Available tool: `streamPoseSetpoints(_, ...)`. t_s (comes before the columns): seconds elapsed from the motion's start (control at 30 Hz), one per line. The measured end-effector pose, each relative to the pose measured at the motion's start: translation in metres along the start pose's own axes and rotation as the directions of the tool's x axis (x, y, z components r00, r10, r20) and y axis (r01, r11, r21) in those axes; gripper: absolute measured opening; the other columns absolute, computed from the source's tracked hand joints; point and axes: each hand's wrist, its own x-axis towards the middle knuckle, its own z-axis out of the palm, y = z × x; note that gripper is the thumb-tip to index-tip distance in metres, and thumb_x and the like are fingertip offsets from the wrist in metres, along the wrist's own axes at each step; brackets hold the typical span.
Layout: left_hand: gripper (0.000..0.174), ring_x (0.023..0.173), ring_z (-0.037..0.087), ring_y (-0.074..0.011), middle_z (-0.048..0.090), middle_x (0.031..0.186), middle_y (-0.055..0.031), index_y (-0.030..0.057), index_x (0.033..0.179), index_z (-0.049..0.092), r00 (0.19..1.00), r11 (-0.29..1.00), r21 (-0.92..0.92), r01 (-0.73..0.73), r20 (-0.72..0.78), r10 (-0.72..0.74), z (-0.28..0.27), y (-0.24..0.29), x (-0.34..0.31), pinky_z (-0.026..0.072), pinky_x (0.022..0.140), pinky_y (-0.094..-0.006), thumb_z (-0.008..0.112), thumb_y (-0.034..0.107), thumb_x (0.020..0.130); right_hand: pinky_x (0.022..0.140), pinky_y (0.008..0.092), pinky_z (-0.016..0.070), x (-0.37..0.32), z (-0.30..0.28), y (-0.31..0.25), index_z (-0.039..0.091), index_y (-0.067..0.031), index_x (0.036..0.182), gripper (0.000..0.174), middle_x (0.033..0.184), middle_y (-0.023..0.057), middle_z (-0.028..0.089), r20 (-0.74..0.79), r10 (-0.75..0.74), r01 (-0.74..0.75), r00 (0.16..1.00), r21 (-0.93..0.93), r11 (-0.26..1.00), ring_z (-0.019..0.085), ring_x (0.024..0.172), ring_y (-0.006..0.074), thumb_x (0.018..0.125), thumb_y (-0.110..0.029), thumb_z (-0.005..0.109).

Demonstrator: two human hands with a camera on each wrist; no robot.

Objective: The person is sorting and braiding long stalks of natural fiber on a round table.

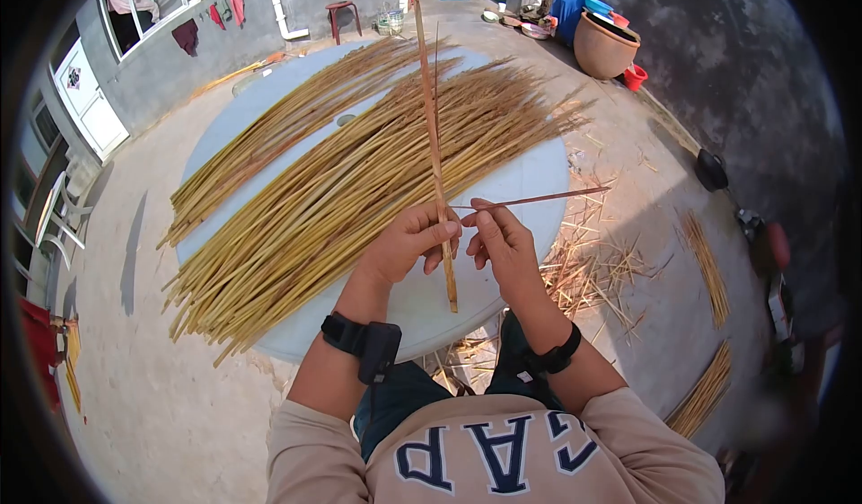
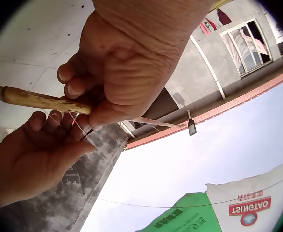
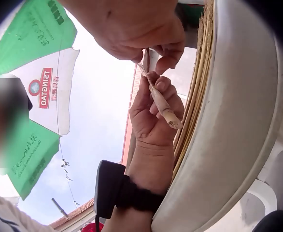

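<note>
Stalk [image 1: 434,136], L grip [image 1: 406,242] – GAP shirt [image 1: 499,457]

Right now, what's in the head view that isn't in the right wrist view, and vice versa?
Only the head view shows the clay pot, the white door and scattered plant scraps. Only the right wrist view shows sky and a green-and-white canopy marked TSINGTAO. Both show the left hand gripping a long stalk, the right hand, and the table bearing more stalks.
</note>
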Motion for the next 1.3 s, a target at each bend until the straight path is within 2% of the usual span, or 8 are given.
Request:
streamPoseSetpoints(0.07, 0.020, 0.041, 0.045, -0.0055, 0.057, 0.066, -0.0065, 0.0030, 0.085, 0.054, 0.999, 0.999, 0.021, 0.025, 0.039, -0.026, 0.000, -0.002, 0.000, 0.0355, 0.038, -0.0159, 0.056, 0.023, 0.084, 0.044, 0.0188, 0.0373, 0.010, 0.003, -0.005, 0.052, 0.0046, 0.107, 0.039, 0.074, 0.0027, 0.056, -0.059, 0.016, -0.001, 0.998, 0.237, 0.971, 0.045, 0.052, 0.0057, 0.090, -0.030, 0.048)
streamPoseSetpoints(0.3, 0.024, 0.040, 0.045, -0.0051, 0.057, 0.063, -0.0050, 0.0001, 0.094, 0.056, 0.974, 0.985, 0.058, 0.164, 0.147, -0.170, 0.000, -0.004, 0.000, 0.0355, 0.037, -0.0164, 0.058, 0.021, 0.082, 0.039, 0.0179, 0.0310, 0.036, 0.008, 0.000, 0.056, -0.0013, 0.079, 0.023, 0.060, -0.0007, 0.050, 0.029, 0.105, -0.109, 0.994, 0.300, 0.948, 0.039, 0.046, 0.0033, 0.085, -0.024, 0.057)
streamPoseSetpoints(0.43, 0.023, 0.038, 0.045, -0.0056, 0.056, 0.062, -0.0043, 0.0000, 0.092, 0.056, 0.978, 0.981, 0.052, 0.186, 0.086, -0.190, 0.001, -0.004, 0.001, 0.0350, 0.036, -0.0170, 0.060, 0.021, 0.082, 0.037, 0.0174, 0.0293, 0.043, 0.008, 0.015, 0.055, -0.0035, 0.077, 0.018, 0.056, -0.0020, 0.048, 0.060, 0.132, -0.145, 0.989, 0.413, 0.899, 0.039, 0.044, 0.0031, 0.082, -0.020, 0.061)
streamPoseSetpoints(0.5, 0.021, 0.036, 0.044, -0.0062, 0.055, 0.061, -0.0031, 0.0003, 0.088, 0.056, 0.988, 0.984, 0.105, 0.142, -0.075, -0.134, 0.000, -0.006, 0.004, 0.0347, 0.034, -0.0176, 0.061, 0.020, 0.080, 0.038, 0.0170, 0.0297, 0.046, 0.009, 0.024, 0.055, -0.0041, 0.076, 0.017, 0.058, -0.0021, 0.049, 0.075, 0.114, -0.135, 0.991, 0.387, 0.912, 0.040, 0.044, 0.0029, 0.081, -0.019, 0.062)
streamPoseSetpoints(0.6, 0.019, 0.036, 0.045, -0.0068, 0.053, 0.060, -0.0021, 0.0006, 0.084, 0.056, 0.980, 0.984, 0.055, 0.167, -0.116, -0.160, -0.003, -0.010, 0.006, 0.0346, 0.033, -0.0179, 0.063, 0.018, 0.079, 0.038, 0.0166, 0.0300, 0.046, 0.009, 0.027, 0.056, -0.0047, 0.077, 0.016, 0.058, -0.0020, 0.050, 0.102, 0.088, -0.121, 0.991, 0.392, 0.912, 0.041, 0.045, 0.0028, 0.082, -0.019, 0.060)
streamPoseSetpoints(1.03, 0.015, 0.036, 0.045, -0.0073, 0.052, 0.057, -0.0025, 0.0038, 0.077, 0.053, 0.965, 0.963, -0.124, 0.237, -0.084, -0.248, 0.008, -0.006, 0.010, 0.0338, 0.032, -0.0193, 0.063, 0.015, 0.079, 0.044, 0.0185, 0.0356, 0.040, 0.007, 0.030, 0.056, -0.0010, 0.084, 0.017, 0.060, -0.0008, 0.051, 0.052, 0.123, -0.134, 0.991, 0.345, 0.929, 0.043, 0.051, 0.0031, 0.088, -0.016, 0.050)
streamPoseSetpoints(1.1, 0.016, 0.035, 0.044, -0.0074, 0.053, 0.057, -0.0032, 0.0040, 0.076, 0.053, 0.965, 0.968, -0.087, 0.235, -0.095, -0.243, 0.007, -0.009, 0.010, 0.0336, 0.032, -0.0190, 0.063, 0.016, 0.078, 0.048, 0.0215, 0.0389, 0.040, 0.007, 0.035, 0.056, 0.0011, 0.083, 0.016, 0.060, 0.0013, 0.052, -0.046, -0.028, 0.033, 0.999, 0.121, 0.992, 0.045, 0.054, 0.0048, 0.087, -0.014, 0.051)
streamPoseSetpoints(1.3, 0.017, 0.037, 0.045, -0.0073, 0.055, 0.058, -0.0049, 0.0046, 0.073, 0.053, 0.959, 0.982, 0.011, 0.190, -0.214, -0.183, 0.006, -0.007, 0.012, 0.0336, 0.032, -0.0187, 0.064, 0.017, 0.078, 0.048, 0.0233, 0.0401, 0.037, 0.006, 0.028, 0.056, 0.0018, 0.080, 0.015, 0.059, 0.0055, 0.053, 0.006, -0.110, 0.110, 0.994, -0.021, 0.994, 0.047, 0.054, 0.0068, 0.084, -0.012, 0.053)
